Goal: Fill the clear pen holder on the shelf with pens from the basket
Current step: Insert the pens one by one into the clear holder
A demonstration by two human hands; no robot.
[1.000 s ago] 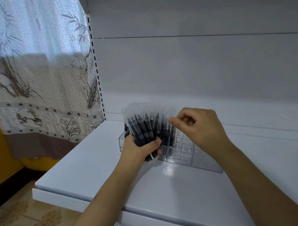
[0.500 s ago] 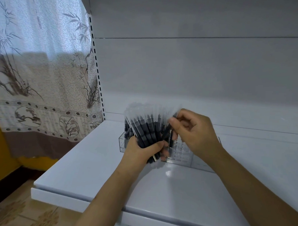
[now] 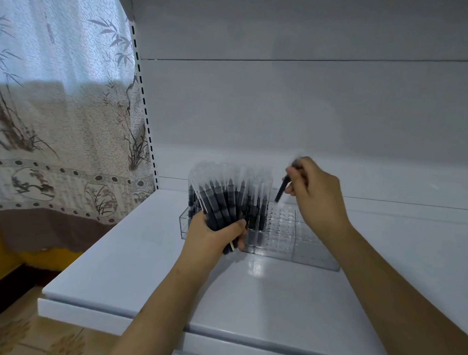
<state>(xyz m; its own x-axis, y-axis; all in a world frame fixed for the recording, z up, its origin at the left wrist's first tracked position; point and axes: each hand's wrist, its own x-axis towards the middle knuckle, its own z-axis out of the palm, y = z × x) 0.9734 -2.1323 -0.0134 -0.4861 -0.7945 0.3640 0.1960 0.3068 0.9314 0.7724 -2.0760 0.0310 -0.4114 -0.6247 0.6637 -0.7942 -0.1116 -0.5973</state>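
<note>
A clear pen holder (image 3: 300,239) with a grid of small holes stands on the white shelf (image 3: 249,290). Dark pens with clear caps (image 3: 258,205) stand upright in its left part. My left hand (image 3: 214,235) grips a fanned bundle of the same pens (image 3: 221,195) in front of the holder's left end. My right hand (image 3: 315,197) pinches a single dark pen (image 3: 282,189), tilted, its lower tip just above the empty holes in the holder's middle. The basket is not in view.
The shelf's white back panel (image 3: 284,112) rises behind the holder. A patterned curtain (image 3: 56,116) hangs at the left beside a perforated upright (image 3: 144,114). The shelf's front edge (image 3: 114,319) lies close to me, with tiled floor (image 3: 19,337) below.
My right hand has drawn one pen out of the bundle and carried it right, over the holder's empty holes. My left hand still holds the bundle in about the same place.
</note>
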